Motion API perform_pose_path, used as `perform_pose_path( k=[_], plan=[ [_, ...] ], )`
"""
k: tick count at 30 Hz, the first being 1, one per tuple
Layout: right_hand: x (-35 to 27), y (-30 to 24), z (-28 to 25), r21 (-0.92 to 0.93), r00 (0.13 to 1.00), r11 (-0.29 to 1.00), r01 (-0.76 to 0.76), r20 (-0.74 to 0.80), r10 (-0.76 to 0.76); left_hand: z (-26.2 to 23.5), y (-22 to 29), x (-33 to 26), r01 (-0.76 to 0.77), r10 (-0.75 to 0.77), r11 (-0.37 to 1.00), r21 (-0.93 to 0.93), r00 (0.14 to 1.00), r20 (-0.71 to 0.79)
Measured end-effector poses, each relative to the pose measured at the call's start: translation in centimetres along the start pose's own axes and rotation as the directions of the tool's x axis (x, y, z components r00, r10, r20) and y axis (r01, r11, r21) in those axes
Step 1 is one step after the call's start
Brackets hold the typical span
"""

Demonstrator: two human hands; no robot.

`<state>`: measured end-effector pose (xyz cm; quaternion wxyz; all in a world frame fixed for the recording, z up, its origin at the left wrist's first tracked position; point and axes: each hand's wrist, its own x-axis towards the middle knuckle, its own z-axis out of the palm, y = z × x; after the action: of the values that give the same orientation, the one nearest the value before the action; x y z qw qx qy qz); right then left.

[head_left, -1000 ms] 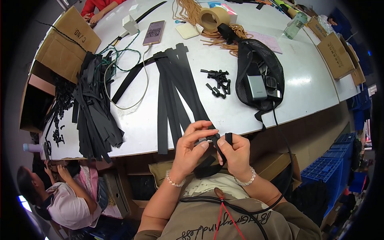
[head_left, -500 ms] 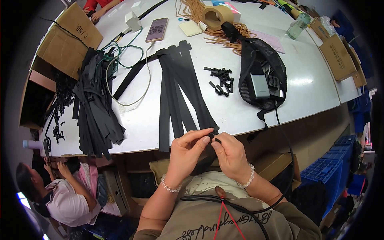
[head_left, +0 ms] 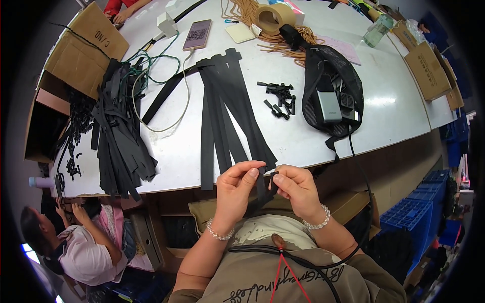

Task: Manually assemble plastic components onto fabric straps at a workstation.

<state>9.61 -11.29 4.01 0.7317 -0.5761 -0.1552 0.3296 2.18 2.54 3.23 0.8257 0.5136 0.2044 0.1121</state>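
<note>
My left hand (head_left: 235, 191) is closed in a pinch on a black flat strap (head_left: 261, 189) at the table's near edge. My right hand (head_left: 298, 189) pinches another part of black strap, with a small dark end showing at the fingertips. A narrow gap parts the two hands, and the strap hangs below them in front of my body. Whether a small fitting sits in the fingers, I cannot tell. Just beyond lies a fan of long black straps (head_left: 222, 108). To its right is a little pile of small black plastic pieces (head_left: 279, 96).
A black mesh bag (head_left: 308, 65) holds a grey power bank (head_left: 329, 107). At left lie a bundle of black straps (head_left: 121, 136) and a cardboard box (head_left: 83, 50). A phone (head_left: 197, 34), tape roll (head_left: 275, 19) and bottle (head_left: 378, 31) stand farther back. Another person (head_left: 86, 247) sits at lower left.
My hands have drawn apart; the right one moved a little to the right. More of the black strap now shows between them.
</note>
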Motion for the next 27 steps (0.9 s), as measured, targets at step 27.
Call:
perform_pose_path(
  k=[27],
  plan=[
    [-0.1,0.2,-0.4,-0.227,0.991,0.966,0.126,0.071,-0.113,0.8,0.3,-0.6,-0.185,0.177,0.918,0.351,0.983,0.054]
  ],
)
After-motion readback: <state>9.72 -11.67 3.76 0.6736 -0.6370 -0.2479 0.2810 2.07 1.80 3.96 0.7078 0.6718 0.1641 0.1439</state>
